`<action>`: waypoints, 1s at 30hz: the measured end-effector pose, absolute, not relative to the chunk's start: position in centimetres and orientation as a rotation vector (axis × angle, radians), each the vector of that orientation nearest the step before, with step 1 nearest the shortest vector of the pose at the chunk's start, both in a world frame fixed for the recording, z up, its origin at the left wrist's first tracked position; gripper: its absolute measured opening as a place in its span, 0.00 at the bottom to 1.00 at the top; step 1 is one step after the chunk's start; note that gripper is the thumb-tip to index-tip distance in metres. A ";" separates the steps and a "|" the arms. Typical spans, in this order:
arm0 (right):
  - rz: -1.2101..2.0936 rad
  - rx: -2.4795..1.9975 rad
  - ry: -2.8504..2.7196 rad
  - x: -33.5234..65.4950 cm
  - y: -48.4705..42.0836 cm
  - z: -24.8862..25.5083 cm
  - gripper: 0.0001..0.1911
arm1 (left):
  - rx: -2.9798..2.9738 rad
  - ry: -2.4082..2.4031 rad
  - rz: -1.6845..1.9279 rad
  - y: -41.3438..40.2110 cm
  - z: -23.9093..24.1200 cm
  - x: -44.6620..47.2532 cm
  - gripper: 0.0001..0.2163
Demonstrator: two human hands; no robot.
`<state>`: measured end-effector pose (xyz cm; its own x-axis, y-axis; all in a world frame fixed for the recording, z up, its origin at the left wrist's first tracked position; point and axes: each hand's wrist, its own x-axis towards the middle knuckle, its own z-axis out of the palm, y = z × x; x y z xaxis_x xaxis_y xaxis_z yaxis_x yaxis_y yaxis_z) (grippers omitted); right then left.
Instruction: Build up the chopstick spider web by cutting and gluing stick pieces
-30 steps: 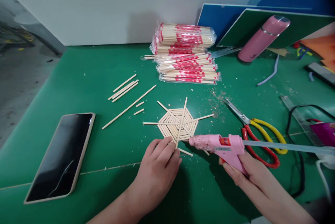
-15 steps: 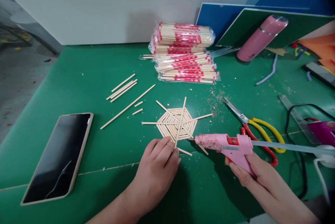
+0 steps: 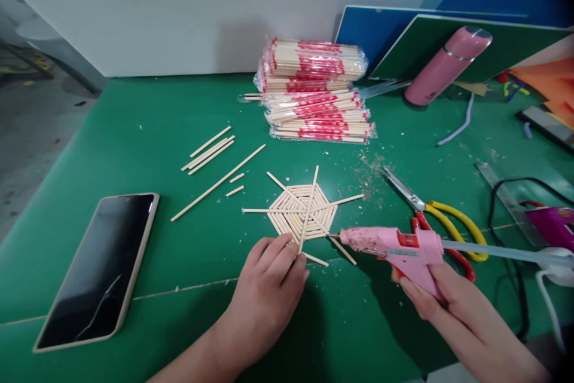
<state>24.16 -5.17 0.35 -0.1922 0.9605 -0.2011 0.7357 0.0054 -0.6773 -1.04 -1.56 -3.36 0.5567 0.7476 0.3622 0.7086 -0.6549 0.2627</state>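
Note:
A flat hexagonal web of wooden sticks [image 3: 293,215] lies on the green table, with longer sticks crossing at its middle and jutting past its edges. At its near edge, my left hand [image 3: 271,281] is closed on a short wooden stick [image 3: 316,260], whose right end sticks out past the fingers. Part of that stick is hidden under them. My right hand [image 3: 442,305] is wrapped round a pink hot glue gun [image 3: 394,242], fingers by its trigger. The gun's metal nozzle points left, by a spoke at the web's lower right. A clear glue stick runs out of its back.
Loose cut sticks [image 3: 210,155] and a longer stick [image 3: 218,183] lie left of the web. A phone [image 3: 96,272] is at left. Bagged chopsticks [image 3: 318,93] are piled behind. Scissors [image 3: 430,215], a pink flask [image 3: 448,66] and a black cable [image 3: 493,210] occupy the right.
The glue gun in my right hand has shifted slightly to the right, its nozzle drawing away from the web's lower right edge. My left hand stays in place on the stick.

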 end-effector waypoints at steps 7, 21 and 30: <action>0.992 -1.765 -1.972 24.2 -5.3 0.4 0.09 | 2.678 1.260 0.683 -1.6 -3.3 -1.0 0.08; 1.107 -1.767 -1.937 22.7 -5.0 0.6 0.08 | 2.684 1.253 0.683 -1.5 -3.1 -1.0 0.08; 1.125 -1.804 -1.955 21.8 -4.9 0.3 0.12 | 2.677 1.258 0.680 -1.6 -3.4 -1.1 0.09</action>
<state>21.81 -4.92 0.31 -0.2001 0.9297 -0.3092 0.7343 -0.0666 -0.6755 -1.09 -1.58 -3.37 0.5572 0.7531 0.3499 0.7055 -0.6516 0.2789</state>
